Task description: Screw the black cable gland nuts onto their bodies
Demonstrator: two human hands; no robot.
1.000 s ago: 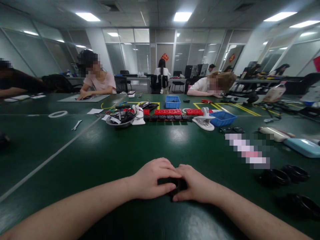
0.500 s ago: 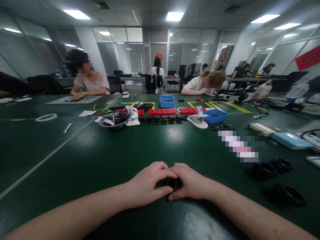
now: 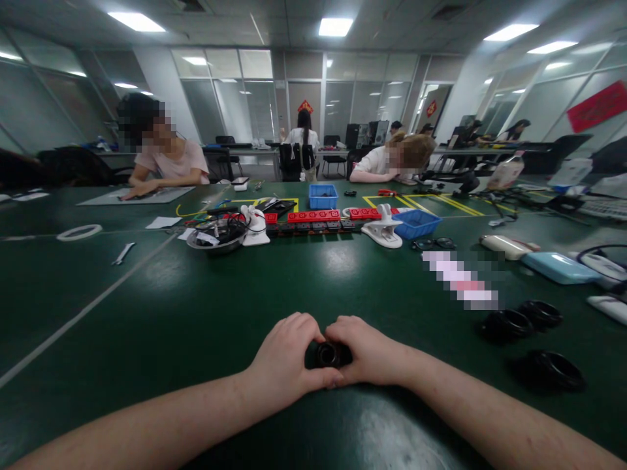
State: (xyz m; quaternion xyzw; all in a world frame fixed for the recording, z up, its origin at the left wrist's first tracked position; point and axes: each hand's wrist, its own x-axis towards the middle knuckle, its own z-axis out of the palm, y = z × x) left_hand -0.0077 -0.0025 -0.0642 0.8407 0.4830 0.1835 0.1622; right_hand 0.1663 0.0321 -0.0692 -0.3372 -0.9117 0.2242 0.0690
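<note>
1. Head view, hands: the left hand (image 3: 289, 356) and right hand (image 3: 369, 352) hold a black cylindrical part (image 3: 328, 354) between them, fingers curved around its far side, thumbs meeting at its near side.
2. Part position: toward the near edge of the bench (image 3: 235, 287), dark opening visible. Bench contact cannot be confirmed.
3. Step in hand: judged as two-handed manipulation of the part. The next move appears to call for even pressure from both sides.
4. Containers: the metal bowl (image 3: 215, 249), left of centre toward the far edge, holds dark cables. The rear blue bin (image 3: 323, 202), nearer that edge, and front blue bin (image 3: 418, 228), to its right, have indistinct contents.
</note>
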